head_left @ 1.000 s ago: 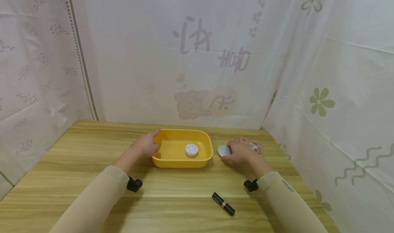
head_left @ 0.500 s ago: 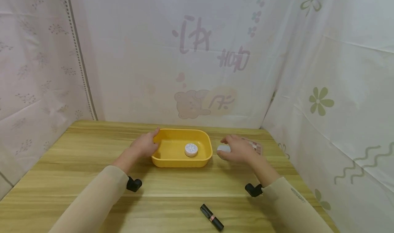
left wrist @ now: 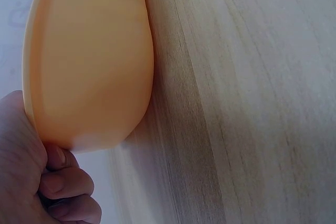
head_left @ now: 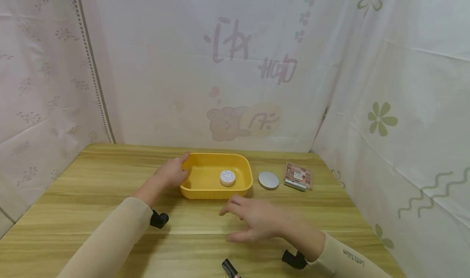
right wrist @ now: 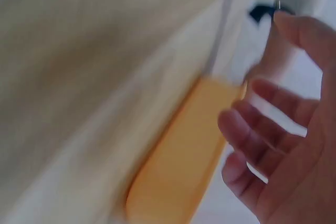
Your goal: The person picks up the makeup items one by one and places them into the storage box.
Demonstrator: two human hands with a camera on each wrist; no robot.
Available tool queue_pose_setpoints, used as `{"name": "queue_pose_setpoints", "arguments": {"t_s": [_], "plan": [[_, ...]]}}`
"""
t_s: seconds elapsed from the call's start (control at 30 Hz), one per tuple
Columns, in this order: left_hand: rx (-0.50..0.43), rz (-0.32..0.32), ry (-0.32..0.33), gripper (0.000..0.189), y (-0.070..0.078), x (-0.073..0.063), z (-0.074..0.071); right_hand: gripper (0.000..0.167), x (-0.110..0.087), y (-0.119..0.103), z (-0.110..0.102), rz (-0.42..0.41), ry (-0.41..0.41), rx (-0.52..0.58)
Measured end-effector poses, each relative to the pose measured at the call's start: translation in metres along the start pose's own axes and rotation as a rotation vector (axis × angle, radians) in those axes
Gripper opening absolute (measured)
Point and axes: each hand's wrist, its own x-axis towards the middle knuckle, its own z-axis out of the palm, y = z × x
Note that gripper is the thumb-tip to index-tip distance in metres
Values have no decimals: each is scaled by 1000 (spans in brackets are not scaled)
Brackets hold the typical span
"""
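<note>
My left hand (head_left: 170, 172) grips the left end of a yellow plastic basin (head_left: 216, 194), with the thumb at the rim. In the left wrist view the fingers (left wrist: 68, 183) curl outside the basin's wall. A small round case (head_left: 227, 178) with a star on its white lid sits inside, right of the middle. My right hand (head_left: 257, 219) hovers in front of the basin with fingers spread and nothing in them. Below it, a black cosmetic tube (head_left: 230, 268) with a rose-gold band lies partly cut off by the frame's bottom edge.
A round silver compact (head_left: 269, 180) lies just right of the basin. Beyond it is a brown eyeshadow palette (head_left: 298, 175), with a silver strip along its front. A patterned cloth (head_left: 235, 78) hangs behind and beside the wooden table (head_left: 198, 245).
My right hand has left the silver compact and swung left and nearer, opening. The black tube has rolled left and toward me. My left hand keeps its grip on the basin.
</note>
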Motion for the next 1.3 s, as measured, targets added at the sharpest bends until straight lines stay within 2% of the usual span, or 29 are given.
{"name": "queue_pose_setpoints", "arguments": {"t_s": [0.17,0.23,0.37,0.47,0.53,0.77,1.17,1.3], "plan": [[11,9,10,74,1,0,0,59,6,-33,18,-232,-123,-47],[17,7,9,74,1,0,1,51,8,-42,26,-300,-160,-45],[28,6,15,74,1,1,1,37,8,-56,38,-394,-171,-112],[41,16,22,73,1,1,1,35,7,-62,44,-440,-151,-172],[43,14,19,73,0,1,1,36,6,-64,47,-460,-151,-173],[36,3,8,74,1,-1,1,30,6,-65,49,-490,-213,-65],[31,15,7,74,0,0,2,25,7,-64,49,-505,-214,-79],[37,23,16,73,-1,-1,3,24,8,-64,48,-499,-221,-125]]}}
